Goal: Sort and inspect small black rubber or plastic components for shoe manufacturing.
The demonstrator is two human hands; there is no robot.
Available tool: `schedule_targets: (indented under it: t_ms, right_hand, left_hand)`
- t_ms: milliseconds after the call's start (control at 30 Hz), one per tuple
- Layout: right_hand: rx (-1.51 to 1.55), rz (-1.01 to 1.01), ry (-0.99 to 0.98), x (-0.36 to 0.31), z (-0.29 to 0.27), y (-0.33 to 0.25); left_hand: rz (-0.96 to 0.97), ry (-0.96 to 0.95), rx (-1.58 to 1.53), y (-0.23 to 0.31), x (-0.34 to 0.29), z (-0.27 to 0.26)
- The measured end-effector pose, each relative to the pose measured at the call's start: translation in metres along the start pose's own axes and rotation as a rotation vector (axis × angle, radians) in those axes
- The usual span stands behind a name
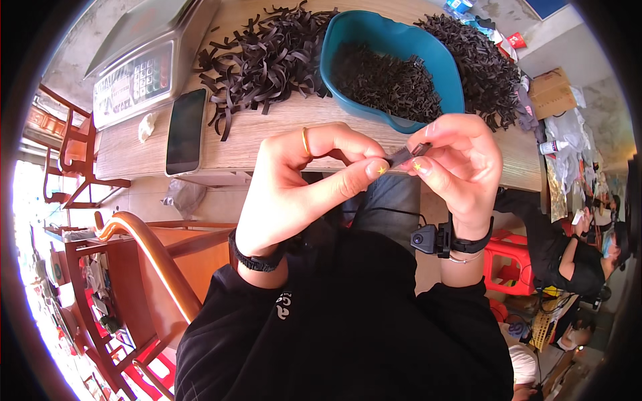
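Between my hands, just in front of the table's near edge, is a short dark strip (pixel 399 158). My left hand (pixel 294 180) pinches its left end between thumb and bent forefinger. The thumb and fingertips of my right hand (pixel 468 170) close on the other end, where a small dark glossy bit shows; its exact shape is hard to make out. Right beyond the hands stands a teal plastic basin (pixel 341 100) with many short dark pieces (pixel 391 80) in it. A loose heap of longer dark strips (pixel 264 63) lies left of the basin, and another dark heap (pixel 478 63) lies right of it.
On the table's left are a phone (pixel 186 134), a crumpled white scrap (pixel 146 127) and a weighing scale (pixel 137 87). A wooden chair (pixel 157 260) stands at my left, a red stool (pixel 508 260) at my right. Another person (pixel 582 264) sits farther right, near a cardboard box (pixel 552 93).
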State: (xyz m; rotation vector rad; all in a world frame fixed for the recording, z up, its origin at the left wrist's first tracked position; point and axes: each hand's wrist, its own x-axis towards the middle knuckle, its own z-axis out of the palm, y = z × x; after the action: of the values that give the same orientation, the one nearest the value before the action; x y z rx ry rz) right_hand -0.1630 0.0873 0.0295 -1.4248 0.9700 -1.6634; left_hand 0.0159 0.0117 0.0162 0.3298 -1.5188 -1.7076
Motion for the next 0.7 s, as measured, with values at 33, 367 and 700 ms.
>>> schedule_targets:
  t_ms: [33,367,700]
  right_hand:
    - [0.002,0.003,-0.002,0.000,0.000,0.000]
    - [-0.041,-0.096,-0.041,-0.011,0.001,0.000]
    - [-0.017,-0.107,-0.004,-0.014,0.010,-0.012]
  left_hand:
    - [-0.001,0.004,0.000,0.000,-0.001,-0.001]
    - [-0.208,-0.058,-0.241,-0.001,-0.002,0.008]
    - [0.956,0.067,0.912,-0.004,0.009,-0.003]
